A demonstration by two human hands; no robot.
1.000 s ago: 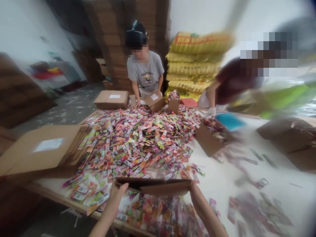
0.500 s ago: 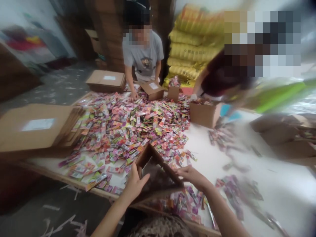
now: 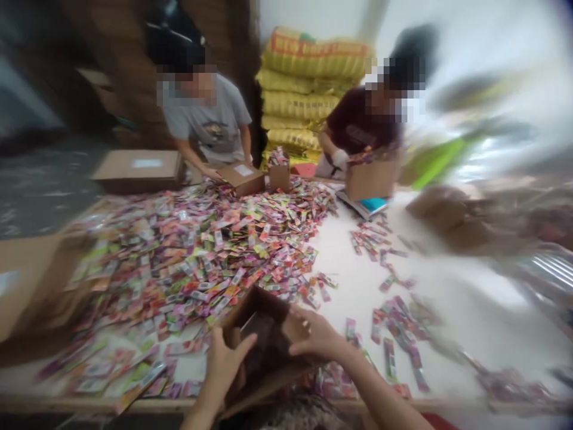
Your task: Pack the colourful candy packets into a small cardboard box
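Note:
An open cardboard box (image 3: 264,300) is in front of me at the table's near edge, turned cornerwise, its inside dark. My left hand (image 3: 226,361) grips its left side, the thumb over the rim and inside. On the right side my right hand (image 3: 317,337) holds the wall, thumb inward and fingers along the edge. Beyond the box spreads a large heap of small colourful printed packets (image 3: 242,239). The box's underside is hidden from me.
Two people work across the table: one in a grey shirt (image 3: 215,122) beside a carton (image 3: 242,178), another in a dark red shirt (image 3: 360,128) with a filled box (image 3: 371,179) at a scale (image 3: 364,206). Flattened cartons (image 3: 27,286) lie left. Yellow sacks (image 3: 295,107) are stacked behind.
My view has swung rightward. My right hand has shifted from fingertips at the box's edge to a grip with the thumb inside. The co-worker's filled box at right now appears higher, over the scale.

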